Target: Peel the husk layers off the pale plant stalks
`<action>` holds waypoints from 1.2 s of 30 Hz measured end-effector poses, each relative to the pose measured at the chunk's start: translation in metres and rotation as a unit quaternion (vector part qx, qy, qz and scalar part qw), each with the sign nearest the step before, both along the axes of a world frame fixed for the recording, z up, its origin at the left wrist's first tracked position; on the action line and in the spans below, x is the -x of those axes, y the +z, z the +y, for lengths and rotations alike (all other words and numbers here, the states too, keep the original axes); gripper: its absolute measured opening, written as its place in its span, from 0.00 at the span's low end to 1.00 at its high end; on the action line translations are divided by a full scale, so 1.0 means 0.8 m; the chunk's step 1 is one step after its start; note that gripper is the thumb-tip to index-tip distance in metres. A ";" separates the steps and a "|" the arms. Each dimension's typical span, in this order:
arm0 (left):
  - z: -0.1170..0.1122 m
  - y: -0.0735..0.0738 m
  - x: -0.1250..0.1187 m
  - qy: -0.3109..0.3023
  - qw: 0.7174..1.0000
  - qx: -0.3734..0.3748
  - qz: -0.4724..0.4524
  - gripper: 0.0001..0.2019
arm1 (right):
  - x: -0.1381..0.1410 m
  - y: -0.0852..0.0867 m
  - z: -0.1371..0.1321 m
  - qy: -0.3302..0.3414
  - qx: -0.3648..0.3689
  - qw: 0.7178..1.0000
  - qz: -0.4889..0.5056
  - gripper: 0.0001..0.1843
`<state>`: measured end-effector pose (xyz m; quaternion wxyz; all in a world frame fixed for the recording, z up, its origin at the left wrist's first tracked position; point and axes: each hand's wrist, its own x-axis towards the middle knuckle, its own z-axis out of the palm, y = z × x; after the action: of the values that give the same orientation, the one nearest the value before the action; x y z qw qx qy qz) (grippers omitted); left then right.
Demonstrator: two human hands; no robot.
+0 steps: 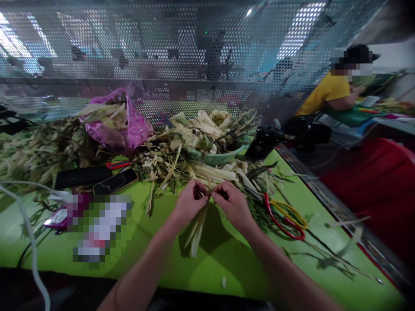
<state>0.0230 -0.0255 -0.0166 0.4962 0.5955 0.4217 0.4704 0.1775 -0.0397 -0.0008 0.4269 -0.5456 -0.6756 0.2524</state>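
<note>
**Fiddly fingertip pinch, front and center**

So the person's left hand (193,199) and right hand (232,202) meet in the middle, nearly touching, thumbs pressed to fingers. Each grip looks clamped on the narrow top end of some pale husk strips (198,233), tho the exact contact spot is too small to make out. The loose ends fan out below the left hand, just over the green desk (233,270).

Why tips and not a fist? Probably cuz thin, dry strips like that would crease or split in a big grab. Having both hands that close likely keeps the bunch from twisting too.

The red-and-yellow scissors (269,212) lie beside the right forearm, handles angled to the near right, so likely easy to reach. Behind the hands there's a green basket (209,160) heaped with husks, and a pink bag (139,125) of more stands to the left; near enough to grab from, seemingly. The phone (116,181) lies off left, probably to stay out of the elbows' way.
</note>
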 end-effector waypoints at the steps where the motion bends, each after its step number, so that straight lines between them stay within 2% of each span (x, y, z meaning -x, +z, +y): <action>1: 0.000 0.000 0.000 0.007 1.000 -0.016 0.015 0.08 | 0.000 0.000 0.001 0.000 0.014 1.000 0.009 0.04; 4: -0.002 0.000 0.002 0.021 0.994 -0.085 0.067 0.07 | 0.001 0.001 0.001 0.005 0.036 0.999 0.011 0.05; 7: -0.005 0.003 0.003 0.026 0.984 -0.137 0.112 0.11 | 0.001 0.004 0.000 0.014 0.022 1.000 -0.011 0.06; 12: -0.007 0.007 0.005 0.040 0.977 -0.145 0.154 0.08 | -0.003 0.009 -0.003 0.020 -0.025 0.998 -0.056 0.04; 17: -0.003 0.005 0.005 0.027 0.986 -0.104 0.128 0.03 | -0.004 0.010 -0.002 0.020 -0.054 0.996 -0.075 0.03; 22: -0.002 0.008 0.006 -0.041 0.999 0.020 0.031 0.03 | -0.005 0.010 -0.001 0.023 -0.052 0.997 -0.058 0.03; 27: -0.004 0.012 0.006 -0.055 0.997 0.053 0.016 0.04 | -0.008 0.008 0.000 0.035 0.001 0.999 -0.003 0.04; 36: -0.004 0.011 0.004 -0.024 0.999 -0.010 0.024 0.05 | -0.006 0.002 0.000 0.054 0.136 0.978 0.149 0.08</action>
<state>0.0201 -0.0285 -0.0076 0.4908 0.6219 0.4142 0.4481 0.1824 -0.0394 0.0012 0.4303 -0.5176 -0.5923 0.4428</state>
